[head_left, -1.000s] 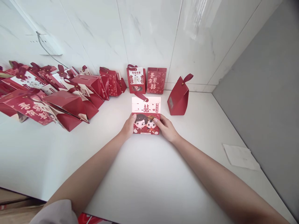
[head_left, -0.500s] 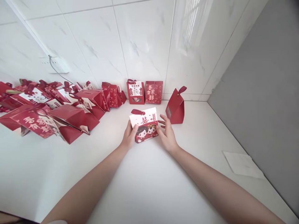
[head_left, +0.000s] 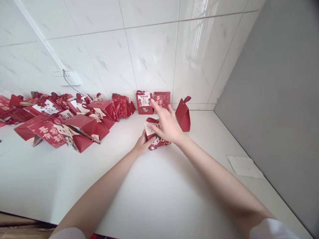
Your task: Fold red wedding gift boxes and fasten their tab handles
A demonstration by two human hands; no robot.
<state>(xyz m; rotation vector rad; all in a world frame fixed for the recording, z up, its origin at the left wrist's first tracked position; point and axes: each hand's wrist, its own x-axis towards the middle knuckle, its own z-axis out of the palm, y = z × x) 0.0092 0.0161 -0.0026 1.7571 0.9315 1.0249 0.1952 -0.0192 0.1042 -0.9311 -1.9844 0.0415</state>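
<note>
A red and white gift box with cartoon faces and a dark red ribbon loop stands upright on the white table. My left hand grips its left side, the thumb lying across the front. In front of the box's upper right part is my right hand, raised with fingers spread and nothing in them. It hides much of the box's white top. Just behind stand a red box with a white label and a small window and a flat-topped red box with lettering. A plain red pointed box stands to the right.
Many red gift boxes lie and stand crowded together on the left. A white paper tissue lies near the right edge, by a grey panel. Behind is a tiled wall with a socket and cable.
My right hand has left the box's right side and risen up and left across its front, fingers spreading. My left hand still holds the box. The view has shifted slightly.
</note>
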